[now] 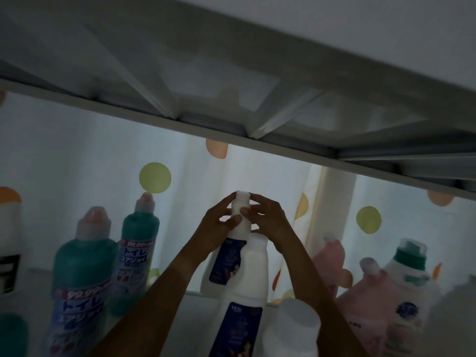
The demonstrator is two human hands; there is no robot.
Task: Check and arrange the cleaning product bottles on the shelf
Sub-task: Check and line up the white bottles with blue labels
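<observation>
A tall white bottle point(238, 233) with a dark blue label stands at the back of the shelf, in the middle of the head view. My left hand point(217, 225) grips its neck from the left, thumb across the front. My right hand point(268, 217) holds the neck and cap from the right, fingertips at the white cap. A second white bottle point(251, 274) with the same blue label stands just in front, between my forearms. Two teal bottles point(85, 264) point(137, 243) with pink caps stand to the left.
Pink bottles point(371, 295) and a white bottle with a green cap point(409, 264) stand on the right. A white cap point(293, 323) sits near the bottom. The ribbed underside of the upper shelf point(231, 94) hangs close overhead. A dotted curtain point(154, 177) lies behind.
</observation>
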